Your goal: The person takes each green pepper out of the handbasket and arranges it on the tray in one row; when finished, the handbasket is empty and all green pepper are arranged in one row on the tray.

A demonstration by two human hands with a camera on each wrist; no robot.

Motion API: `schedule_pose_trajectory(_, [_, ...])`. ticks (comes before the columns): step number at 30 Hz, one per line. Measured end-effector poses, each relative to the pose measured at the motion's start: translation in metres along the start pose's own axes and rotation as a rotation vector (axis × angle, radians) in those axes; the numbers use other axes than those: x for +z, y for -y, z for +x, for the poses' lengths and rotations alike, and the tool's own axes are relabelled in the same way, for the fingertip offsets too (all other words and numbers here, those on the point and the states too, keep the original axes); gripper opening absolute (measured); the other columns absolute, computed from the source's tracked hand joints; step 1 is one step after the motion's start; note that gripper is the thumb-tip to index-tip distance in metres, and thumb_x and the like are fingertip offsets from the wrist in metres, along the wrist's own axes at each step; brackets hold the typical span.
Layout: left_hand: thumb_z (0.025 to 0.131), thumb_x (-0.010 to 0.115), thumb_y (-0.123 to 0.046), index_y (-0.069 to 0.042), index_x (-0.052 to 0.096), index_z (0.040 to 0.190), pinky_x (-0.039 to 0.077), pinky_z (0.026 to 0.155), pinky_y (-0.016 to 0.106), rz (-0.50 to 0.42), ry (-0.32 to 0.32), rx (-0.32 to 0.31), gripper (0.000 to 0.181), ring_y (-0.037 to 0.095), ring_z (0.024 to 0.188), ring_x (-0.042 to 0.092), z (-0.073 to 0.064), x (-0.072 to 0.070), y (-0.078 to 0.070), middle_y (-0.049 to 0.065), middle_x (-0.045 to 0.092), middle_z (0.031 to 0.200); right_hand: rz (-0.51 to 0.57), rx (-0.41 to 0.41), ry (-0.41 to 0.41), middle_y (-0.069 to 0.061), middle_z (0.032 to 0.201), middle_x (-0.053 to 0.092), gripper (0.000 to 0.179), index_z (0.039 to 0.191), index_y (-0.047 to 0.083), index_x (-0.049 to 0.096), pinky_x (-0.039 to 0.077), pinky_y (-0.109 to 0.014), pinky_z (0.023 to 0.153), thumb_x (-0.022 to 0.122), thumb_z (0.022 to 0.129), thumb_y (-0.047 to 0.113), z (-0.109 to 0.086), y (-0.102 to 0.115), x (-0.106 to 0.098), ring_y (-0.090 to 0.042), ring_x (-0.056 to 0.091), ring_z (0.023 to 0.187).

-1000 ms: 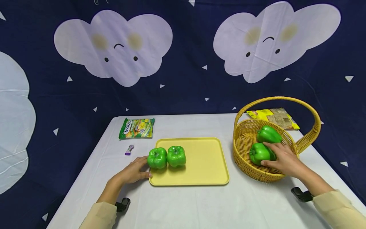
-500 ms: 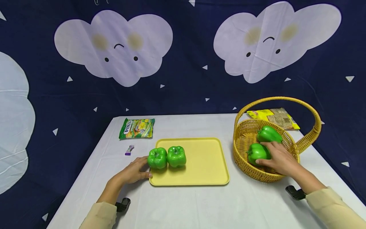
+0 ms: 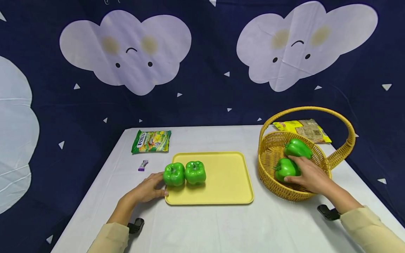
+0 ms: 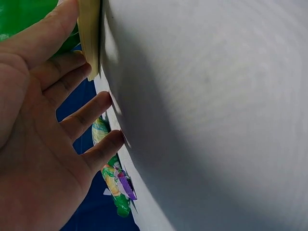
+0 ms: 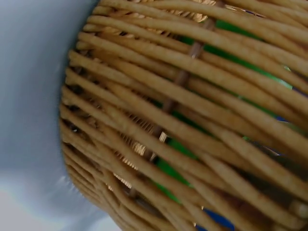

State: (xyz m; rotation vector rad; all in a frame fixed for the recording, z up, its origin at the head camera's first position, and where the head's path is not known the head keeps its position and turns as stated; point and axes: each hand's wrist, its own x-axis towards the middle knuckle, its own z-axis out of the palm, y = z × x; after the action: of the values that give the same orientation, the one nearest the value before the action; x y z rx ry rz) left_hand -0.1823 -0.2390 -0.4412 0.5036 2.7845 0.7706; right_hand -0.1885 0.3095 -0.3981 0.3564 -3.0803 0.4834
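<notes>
My right hand (image 3: 311,175) reaches into the round wicker basket (image 3: 271,182) and grips a green bell pepper (image 3: 285,170) there, thumb on the near side and fingers over the top. Behind it in the basket lies another green bell pepper (image 3: 297,148). In the right wrist view the woven wall (image 5: 159,106) hides most of the hand and peppers. At the left end of the yellow tray (image 3: 226,181), my left hand (image 3: 147,188) rests with fingers extended at the rim; its spread fingers show in the left wrist view. Two green bell peppers (image 3: 195,172) stand side by side on the tray's left part.
A tall handle (image 3: 311,108) arches over the basket. Behind the basket lies a yellow and brown packet (image 3: 311,130). A green candy bag (image 3: 152,141) and a small purple-wrapped candy (image 3: 143,165) lie at the back left. A dark cloud-print cloth (image 3: 209,102) hangs behind the table.
My right hand has shifted a little to the left inside the basket, and the gripped bell pepper has moved with it. The left hand and tray have stayed put.
</notes>
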Motion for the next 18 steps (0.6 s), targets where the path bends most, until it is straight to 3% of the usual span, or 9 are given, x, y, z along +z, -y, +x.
schedule_pose_trajectory(18, [0.081,0.072,-0.032,-0.004,0.043,0.140,0.026,0.109,0.064,0.000,-0.003,0.020,0.071,0.042,0.134,0.035,-0.001,-0.002,-0.001,0.020,0.041,0.146,0.075,0.028,-0.033,-0.037,0.138,0.032,0.096,0.144,-0.004,0.029,0.042,-0.066,0.083,0.068,0.079,0.055,-0.005,0.008,-0.029,-0.054,0.041,0.116])
